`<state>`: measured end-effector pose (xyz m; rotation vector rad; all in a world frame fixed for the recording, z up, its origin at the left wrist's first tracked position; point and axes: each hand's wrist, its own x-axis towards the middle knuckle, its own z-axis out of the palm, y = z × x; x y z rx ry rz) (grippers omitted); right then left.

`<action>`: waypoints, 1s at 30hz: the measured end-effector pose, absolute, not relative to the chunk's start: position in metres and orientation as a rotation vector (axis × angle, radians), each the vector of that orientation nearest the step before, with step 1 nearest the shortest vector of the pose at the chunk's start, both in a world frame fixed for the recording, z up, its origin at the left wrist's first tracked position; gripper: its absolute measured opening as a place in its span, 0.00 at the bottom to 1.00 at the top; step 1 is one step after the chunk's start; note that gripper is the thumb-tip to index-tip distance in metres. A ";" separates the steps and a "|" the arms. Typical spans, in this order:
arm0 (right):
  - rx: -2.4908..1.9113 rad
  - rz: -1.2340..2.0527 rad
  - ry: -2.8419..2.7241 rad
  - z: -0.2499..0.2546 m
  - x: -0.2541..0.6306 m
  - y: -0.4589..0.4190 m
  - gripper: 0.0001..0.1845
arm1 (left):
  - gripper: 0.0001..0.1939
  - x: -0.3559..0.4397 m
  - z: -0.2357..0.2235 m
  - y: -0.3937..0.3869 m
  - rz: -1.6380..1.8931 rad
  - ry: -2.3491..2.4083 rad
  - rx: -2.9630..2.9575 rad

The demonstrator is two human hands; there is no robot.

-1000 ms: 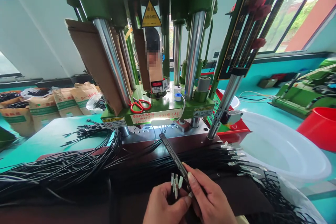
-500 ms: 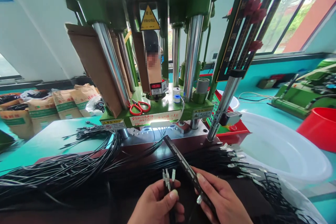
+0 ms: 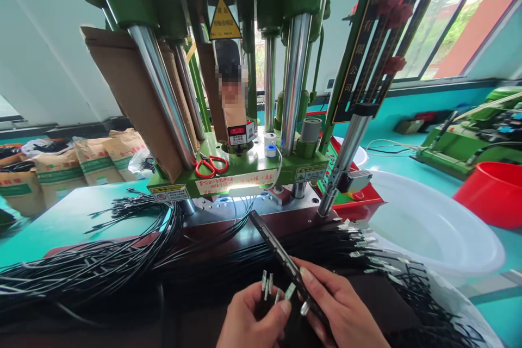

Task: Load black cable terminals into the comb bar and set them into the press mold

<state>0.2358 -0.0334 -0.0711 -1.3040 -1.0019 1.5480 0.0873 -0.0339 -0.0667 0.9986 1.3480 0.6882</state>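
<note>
Several cable connectors (image 3: 267,284) with bare metal ends stick up from my left hand (image 3: 255,315), which is closed round their black cables. One metal end leans toward a long dark slotted bar (image 3: 277,250); whether it touches cannot be made out. My right hand (image 3: 340,304) grips the lower part of this bar, thumb on top, and the bar slants up and away to the left. Another metal connector (image 3: 305,308) pokes out at the bar's side by my right fingers. Black cables (image 3: 228,261) lie behind both hands.
A green press (image 3: 244,166) stands ahead, with red-handled scissors (image 3: 211,165) on its plate. Bundled cables (image 3: 101,261) spread at left; cables with metal ends (image 3: 362,247) lie at right. A white tub (image 3: 440,223) and red bucket (image 3: 495,196) stand farther right.
My left hand has moved right, closer to the bar, and its connectors have fanned apart, one tilting toward the bar. My right hand keeps its grip. The view has shifted slightly.
</note>
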 end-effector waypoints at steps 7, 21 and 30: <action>-1.306 1.543 -1.025 -0.071 0.235 -0.033 0.34 | 0.17 0.089 -0.070 -0.034 0.665 1.360 1.055; -1.283 1.248 -1.260 -0.080 0.231 -0.035 0.28 | 0.15 0.093 -0.066 -0.034 0.662 1.413 1.068; -1.319 1.497 -1.046 -0.076 0.245 -0.039 0.30 | 0.24 0.060 -0.060 -0.026 1.013 1.141 0.686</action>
